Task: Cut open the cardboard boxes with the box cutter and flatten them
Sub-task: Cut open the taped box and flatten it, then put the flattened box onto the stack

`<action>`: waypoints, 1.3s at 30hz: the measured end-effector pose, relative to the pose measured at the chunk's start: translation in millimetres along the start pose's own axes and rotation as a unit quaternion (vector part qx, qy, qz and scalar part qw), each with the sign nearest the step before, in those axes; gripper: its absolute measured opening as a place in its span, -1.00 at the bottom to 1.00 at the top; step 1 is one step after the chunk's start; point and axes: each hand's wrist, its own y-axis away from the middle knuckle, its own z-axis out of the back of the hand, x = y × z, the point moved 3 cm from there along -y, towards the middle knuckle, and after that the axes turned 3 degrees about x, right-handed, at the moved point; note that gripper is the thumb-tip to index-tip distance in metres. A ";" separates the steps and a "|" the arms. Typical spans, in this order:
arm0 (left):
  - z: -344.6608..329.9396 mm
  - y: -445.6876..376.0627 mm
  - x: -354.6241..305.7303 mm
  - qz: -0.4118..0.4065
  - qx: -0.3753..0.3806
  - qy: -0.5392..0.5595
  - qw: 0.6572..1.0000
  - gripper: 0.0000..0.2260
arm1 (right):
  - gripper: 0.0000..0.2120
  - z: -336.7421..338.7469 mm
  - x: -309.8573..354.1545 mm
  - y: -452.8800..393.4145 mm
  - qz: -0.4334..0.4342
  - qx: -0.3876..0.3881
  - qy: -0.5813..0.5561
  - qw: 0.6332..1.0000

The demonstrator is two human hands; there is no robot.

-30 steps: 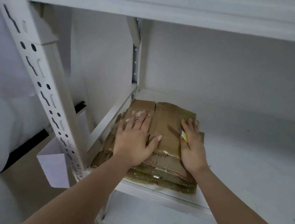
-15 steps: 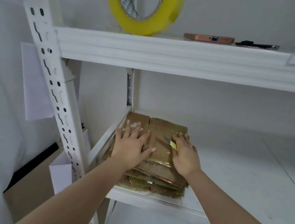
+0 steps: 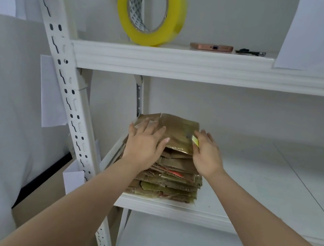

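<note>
A stack of flattened cardboard boxes (image 3: 168,170) lay on the lower shelf (image 3: 250,197) of a white metal rack, pushed toward its left end at about six o'clock from the yellow tape roll (image 3: 151,11) on the shelf above. The left hand (image 3: 146,144) rested flat on the top sheet, fingers straight and spread, gripping nothing. The right hand (image 3: 206,154) lay at the stack's right edge at three o'clock from the left hand, fingers extended, with the yellow box cutter (image 3: 195,140) held under the thumb side; how firmly it was pinched I could not tell. The cardboard looked light and fairly stiff, but the loose layers, some glossy with tape, would likely slide on one another, so pressing from above and taking hold at both side edges seemed the safer way to lift it. The near edges were ragged and uneven, and the stack sat close to the shelf's front lip. The perforated upright post (image 3: 68,95) crowded the nine o'clock side, and the upper shelf (image 3: 174,63) limited lift at twelve o'clock. Open shelf ran toward three o'clock. A phone (image 3: 211,47) and a dark pen-like tool (image 3: 250,52) lay on the upper shelf.
</note>
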 end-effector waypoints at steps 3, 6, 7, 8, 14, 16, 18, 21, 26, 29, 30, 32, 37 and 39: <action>0.8 3.0 -9.3 -0.030 -0.029 0.013 0.999 -0.60 | -0.66 9.3 -11.4 12.7 -0.012 -0.044 -0.013 0.999; 1.7 2.4 -26.1 -0.064 -0.057 0.045 0.995 -0.63 | -0.71 19.2 -30.1 25.4 -0.042 -0.069 -0.007 0.997; 2.1 1.8 -33.9 -0.075 -0.064 0.053 0.994 -0.61 | -0.72 22.7 -38.0 29.0 -0.051 -0.075 -0.003 0.996; 2.3 0.9 -42.5 -0.083 -0.068 0.059 0.992 -0.59 | -0.74 26.1 -46.5 31.9 -0.060 -0.081 -0.002 0.995; -3.8 -13.9 -114.1 -0.113 -0.056 0.081 0.989 -0.63 | -0.77 62.4 -109.2 52.2 -0.096 -0.107 -0.005 0.990; -10.6 -22.2 -149.8 -0.126 -0.039 0.089 0.987 -0.63 | -0.78 81.6 -140.0 64.2 -0.108 -0.117 -0.009 0.987; -19.1 -30.1 -194.7 -0.148 -0.026 0.099 0.984 -0.64 | -0.77 104.6 -176.1 79.6 -0.127 -0.125 -0.028 0.984; -38.5 -37.0 -278.6 -0.175 0.004 0.117 0.978 -0.61 | -0.74 145.7 -240.8 110.3 -0.162 -0.130 -0.059 0.976; -71.6 -39.4 -426.8 -0.217 0.051 0.149 0.964 -0.55 | -0.71 230.2 -358.2 164.0 -0.215 -0.144 -0.063 0.964; -84.7 -45.1 -501.0 -0.227 0.061 0.170 0.957 -0.64 | -0.64 270.2 -416.2 189.2 -0.251 -0.143 -0.065 0.955; -89.0 -47.7 -522.0 -0.233 0.064 0.173 0.955 -0.66 | -0.61 280.4 -432.8 195.2 -0.261 -0.137 -0.065 0.953; -97.6 -53.2 -558.6 -0.239 0.074 0.173 0.952 -0.67 | -0.56 295.8 -463.1 203.6 -0.271 -0.125 -0.060 0.952; -120.3 -69.5 -628.9 -0.280 0.107 0.152 0.942 -0.64 | -0.61 315.1 -533.5 210.2 -0.284 -0.132 -0.094 0.945; -131.9 -83.4 -649.7 -0.314 0.117 0.115 0.935 -0.62 | -0.61 320.4 -558.3 205.7 -0.286 -0.132 -0.097 0.944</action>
